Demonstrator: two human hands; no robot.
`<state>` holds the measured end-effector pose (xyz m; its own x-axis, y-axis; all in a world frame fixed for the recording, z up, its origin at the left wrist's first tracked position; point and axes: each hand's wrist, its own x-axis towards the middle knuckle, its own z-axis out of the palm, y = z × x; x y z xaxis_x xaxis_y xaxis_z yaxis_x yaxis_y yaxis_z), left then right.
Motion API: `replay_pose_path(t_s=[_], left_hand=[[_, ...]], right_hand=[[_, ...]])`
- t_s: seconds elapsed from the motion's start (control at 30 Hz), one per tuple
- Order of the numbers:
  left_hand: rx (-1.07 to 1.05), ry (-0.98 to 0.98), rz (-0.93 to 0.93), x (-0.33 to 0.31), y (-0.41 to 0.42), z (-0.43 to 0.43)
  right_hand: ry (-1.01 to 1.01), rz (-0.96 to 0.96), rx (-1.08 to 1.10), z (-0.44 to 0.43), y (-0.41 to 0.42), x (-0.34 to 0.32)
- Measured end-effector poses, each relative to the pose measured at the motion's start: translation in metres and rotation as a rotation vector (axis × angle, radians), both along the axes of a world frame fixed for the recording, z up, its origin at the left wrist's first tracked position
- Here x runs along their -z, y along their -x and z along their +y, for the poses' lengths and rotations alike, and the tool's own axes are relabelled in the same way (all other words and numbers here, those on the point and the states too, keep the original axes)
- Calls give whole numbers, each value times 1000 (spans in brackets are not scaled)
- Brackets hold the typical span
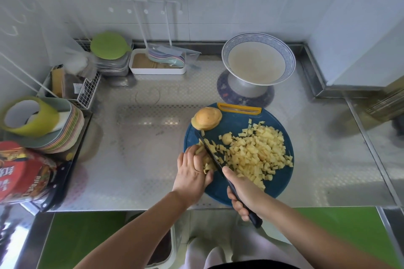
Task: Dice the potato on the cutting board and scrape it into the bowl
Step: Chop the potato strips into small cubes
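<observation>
Most potato (pixel 255 150) diced; our left hand (pixel 192 170) grip clamps last strips (pixel 207 165) beside the knife (pixel 210 151) in our right hand (pixel 244 192) grip, so a slip could nick fingers (pixel 193 155).

Your cutting board (pixel 237 123) is dark blue with a yellow handle (pixel 239 108). Your potato (pixel 258 150) is pale yellow. Your knife (pixel 210 153) is black. The bowl (pixel 258 38) is white inside, with blue wavy lines round its rim. The silver counter (pixel 142 159) has tiny squares.
</observation>
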<state>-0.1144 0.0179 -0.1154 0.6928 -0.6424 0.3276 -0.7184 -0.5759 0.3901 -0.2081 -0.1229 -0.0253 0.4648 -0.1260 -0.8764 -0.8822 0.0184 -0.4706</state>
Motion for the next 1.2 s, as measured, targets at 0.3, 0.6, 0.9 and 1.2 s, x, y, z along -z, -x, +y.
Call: replay_pose_path(t_s=[0.3, 0.6, 0.9, 1.2], left_hand=[[-30, 25, 87, -7, 1, 0], [-26, 41, 221, -14, 2, 4], [51, 98, 377, -19, 0, 17], [156, 2, 4, -26, 6, 8]], right_hand=[[212, -212, 49, 31, -3, 27], [76, -254, 106, 13, 9, 21], [-18, -253, 188, 10, 19, 9], [-52, -253, 248, 19, 32, 1]])
